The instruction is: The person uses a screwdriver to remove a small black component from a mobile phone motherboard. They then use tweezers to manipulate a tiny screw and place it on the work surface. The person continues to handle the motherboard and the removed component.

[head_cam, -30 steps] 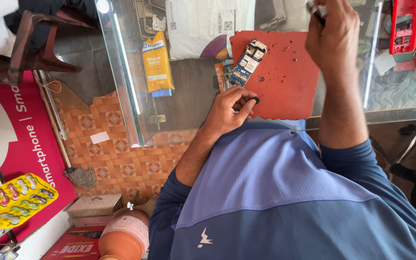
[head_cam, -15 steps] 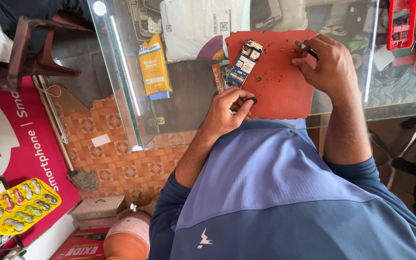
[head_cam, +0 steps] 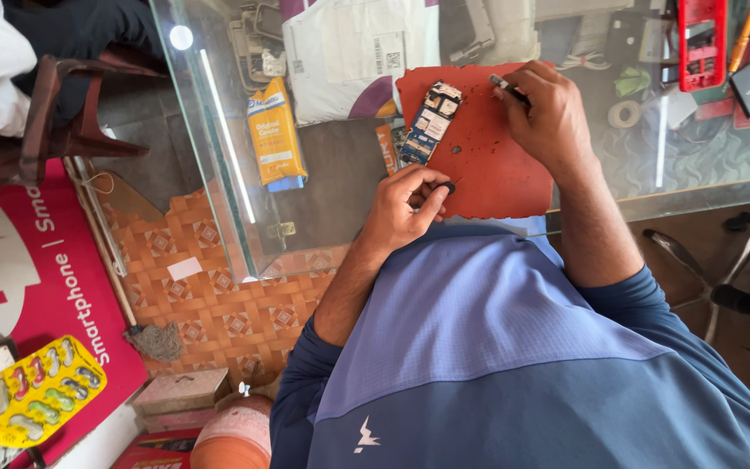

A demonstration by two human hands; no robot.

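At the near left corner of the red work mat (head_cam: 496, 187), the left hand (head_cam: 405, 208) is curled nearly shut, thumb and forefinger pinching a small dark part (head_cam: 447, 187). Just beyond it, up and slightly right, lies the opened phone circuit board (head_cam: 431, 122), its long axis tilted toward the far right. The left hand is somewhat nearer to it. Farther right, the right hand (head_cam: 544, 108) is closed around a thin tool (head_cam: 507, 87), tip aimed at the board. Bare mat lies between them; the glass table (head_cam: 696, 165) edge runs close by.
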